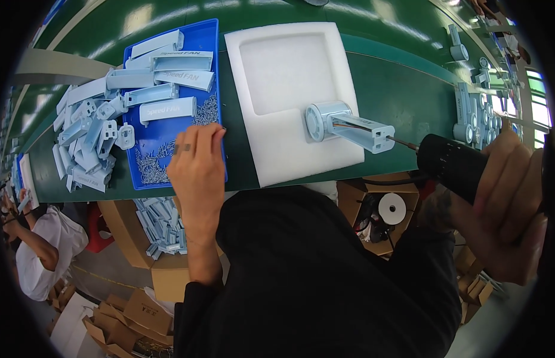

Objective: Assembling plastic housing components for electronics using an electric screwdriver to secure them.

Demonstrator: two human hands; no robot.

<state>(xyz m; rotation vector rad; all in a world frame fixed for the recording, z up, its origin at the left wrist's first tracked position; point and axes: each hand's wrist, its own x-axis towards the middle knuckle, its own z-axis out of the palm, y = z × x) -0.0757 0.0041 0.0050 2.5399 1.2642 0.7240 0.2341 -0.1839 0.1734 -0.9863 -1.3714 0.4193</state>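
Observation:
My right hand (507,203) is wrapped around a black electric screwdriver (447,162). Its thin bit points left and meets, or nearly meets, the end face of a light-blue plastic fan handle (367,135). The handle joins a round fan head (326,121) lying on a white foam pad (268,149), and thin wires show in its open channel. Over the right edge of a blue tray (221,167), my left hand (197,164) has thumb and fingertips pinched together. What they hold, if anything, is too small to name. Loose small screws (153,167) lie in the tray beside it.
Light-blue handle shells (169,110) fill the tray's upper part, with more piled (86,128) to its left. Finished-looking fan bodies (465,119) stand at the table's far right. Below the edge are cartons, one holding a white spool (392,209). Another person (48,250) sits at left.

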